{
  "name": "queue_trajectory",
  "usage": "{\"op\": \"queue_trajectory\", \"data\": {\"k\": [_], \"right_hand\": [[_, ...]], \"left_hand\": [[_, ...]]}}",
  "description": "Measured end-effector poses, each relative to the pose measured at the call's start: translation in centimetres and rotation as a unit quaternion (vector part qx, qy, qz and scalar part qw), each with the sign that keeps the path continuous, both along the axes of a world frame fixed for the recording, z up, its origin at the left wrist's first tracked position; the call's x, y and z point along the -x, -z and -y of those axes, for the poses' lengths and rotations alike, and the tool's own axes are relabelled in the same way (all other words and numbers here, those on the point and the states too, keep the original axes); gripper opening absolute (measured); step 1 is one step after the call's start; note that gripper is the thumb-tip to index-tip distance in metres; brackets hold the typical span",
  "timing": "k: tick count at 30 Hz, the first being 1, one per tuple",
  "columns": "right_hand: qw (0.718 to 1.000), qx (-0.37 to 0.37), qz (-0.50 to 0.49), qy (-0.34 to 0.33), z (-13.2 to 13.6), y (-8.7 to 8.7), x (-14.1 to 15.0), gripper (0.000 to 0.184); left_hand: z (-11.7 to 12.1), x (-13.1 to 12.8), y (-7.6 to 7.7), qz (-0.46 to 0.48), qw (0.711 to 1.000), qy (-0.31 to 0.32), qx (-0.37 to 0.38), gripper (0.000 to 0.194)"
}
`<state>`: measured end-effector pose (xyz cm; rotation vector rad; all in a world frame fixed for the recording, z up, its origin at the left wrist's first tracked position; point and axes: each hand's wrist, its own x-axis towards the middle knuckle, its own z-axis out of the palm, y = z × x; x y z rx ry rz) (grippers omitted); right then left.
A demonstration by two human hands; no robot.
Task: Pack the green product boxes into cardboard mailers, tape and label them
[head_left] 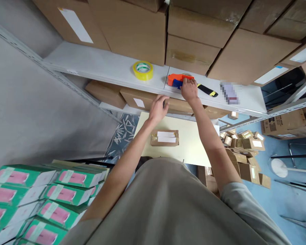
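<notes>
My right hand (189, 89) is closed on an orange and blue tape dispenser (175, 80) lying on the white shelf (112, 63); my fingers hide part of it. Just right of that hand lies a black and yellow utility knife (207, 90). My left hand (158, 108) hangs in front of the shelf edge, fingers loosely curved and thumb apart, with nothing in it. Below it, a small taped cardboard box (164, 137) with white labels lies on the pale yellow tabletop (191, 144). A yellow roll of tape (142, 70) rests on the shelf, left of the dispenser.
Large cardboard boxes (135, 32) line the back of the shelf. A blurred-out flat item (230, 93) lies at its right. Green and pink boxes (63, 185) are stacked at lower left. Many small cartons (250, 144) are heaped on the blue floor at right, near a metal upright (277, 115).
</notes>
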<state>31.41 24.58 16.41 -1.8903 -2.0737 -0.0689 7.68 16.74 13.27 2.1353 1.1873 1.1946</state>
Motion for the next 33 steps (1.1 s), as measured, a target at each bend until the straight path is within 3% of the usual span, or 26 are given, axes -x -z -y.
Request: {"op": "queue_trajectory", "data": {"k": [3, 6, 10, 15, 21, 27, 33], "right_hand": [[1.0, -0.009, 0.005, -0.001, 0.8, 0.5, -1.1, 0.052], [1.0, -0.015, 0.012, -0.005, 1.5, 0.6, -1.6, 0.053], [1.0, -0.01, 0.023, -0.017, 1.4, 0.7, -1.9, 0.053], [0.999, 0.009, 0.05, -0.008, 0.8, 0.6, -2.1, 0.054], [0.999, 0.0, 0.048, -0.013, 3.6, 0.1, -1.3, 0.051], [0.997, -0.056, 0.047, -0.001, 9.8, -1.9, 0.3, 0.047], [0.996, -0.079, 0.045, 0.001, 16.8, -4.5, 1.9, 0.04]], "left_hand": [[3.7, 1.3, 2.5, 0.017, 0.997, -0.023, 0.078, 0.026], [4.3, 1.2, 4.1, 0.06, 0.99, -0.06, 0.113, 0.027], [0.5, -1.2, 4.3, 0.139, 0.982, -0.097, 0.079, 0.043], [-5.0, -6.0, 4.2, 0.182, 0.978, -0.091, 0.036, 0.053], [-7.1, -8.2, 5.6, 0.213, 0.96, -0.161, 0.086, 0.046], [-5.0, -6.2, 5.5, 0.273, 0.94, -0.2, 0.043, 0.026], [1.4, -0.8, 2.7, 0.242, 0.952, -0.185, -0.014, 0.013]]}}
